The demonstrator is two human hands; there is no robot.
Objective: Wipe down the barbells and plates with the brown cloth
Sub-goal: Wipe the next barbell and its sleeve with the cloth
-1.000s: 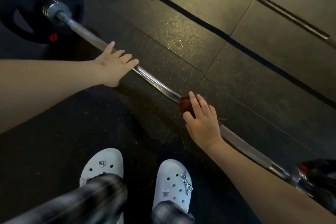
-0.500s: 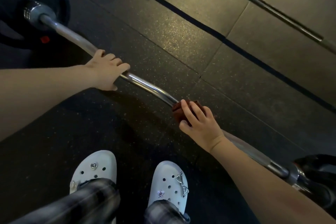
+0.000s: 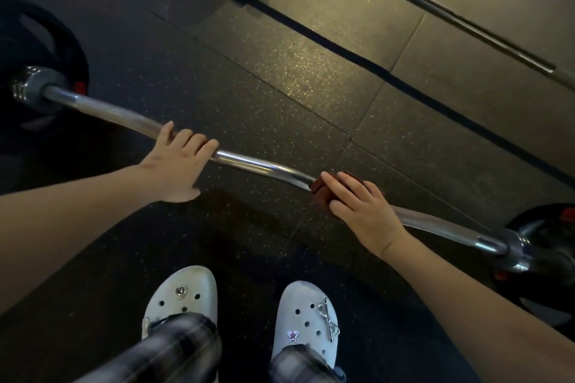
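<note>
I'm squeezing the small brown cloth (image 3: 320, 194) round the chrome steel barbell shaft (image 3: 258, 165) with my right hand (image 3: 364, 211) | left hand (image 3: 180, 162), at 9 o'clock, gripping the shaft | best: wrapping fully, sliding slowly

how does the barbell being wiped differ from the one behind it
The near barbell carries black plates at both ends; the far barbell shows none in view. The left hand grips the near barbell and the right hand holds the brown cloth on it; the far barbell lies untouched. The near barbell is over dark flooring, the far barbell over paler flooring. Both are metal bars.
</note>
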